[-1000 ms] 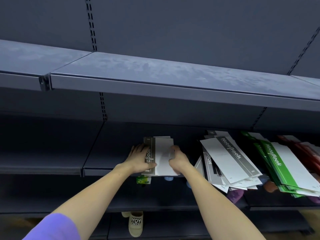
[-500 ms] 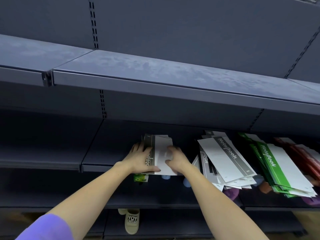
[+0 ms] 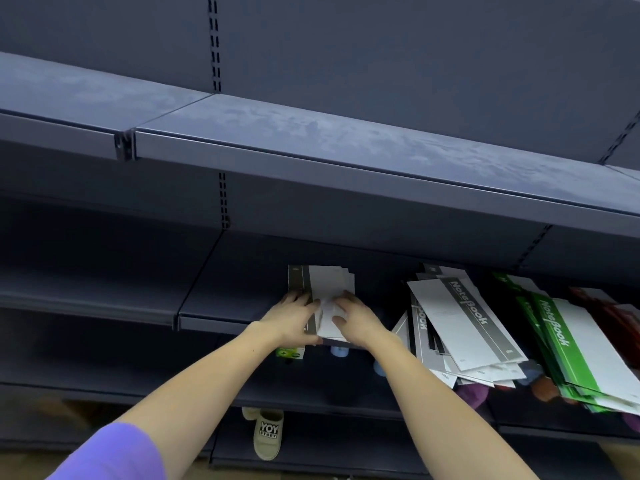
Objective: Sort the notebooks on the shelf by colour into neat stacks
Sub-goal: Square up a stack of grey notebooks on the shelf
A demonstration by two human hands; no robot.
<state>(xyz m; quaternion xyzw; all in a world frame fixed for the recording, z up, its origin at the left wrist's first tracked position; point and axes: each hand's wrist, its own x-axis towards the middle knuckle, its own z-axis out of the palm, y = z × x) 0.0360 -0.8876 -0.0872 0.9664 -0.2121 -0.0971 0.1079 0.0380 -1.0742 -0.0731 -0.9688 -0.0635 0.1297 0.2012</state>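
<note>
I see both hands on one small stack of grey notebooks (image 3: pixel 329 289) lying on the middle shelf (image 3: pixel 221 306), close to its front edge. My left hand (image 3: pixel 294 318) lies over the stack's left side, thumb curled along the near edge, its grip closed around that side. My right hand (image 3: pixel 356 318) lies on the right side with its fingers bent down onto the top white cover; I cannot tell if that grip pinches the cover or only presses it. I cannot count the notebooks in the stack.

To the right, well apart from the hands, lie three loose heaps: one grey pile (image 3: pixel 464 323), one green pile (image 3: pixel 571 348), and one red pile (image 3: pixel 620 317) at the frame's edge. One beige slipper (image 3: pixel 267 434) shows on the floor below.
</note>
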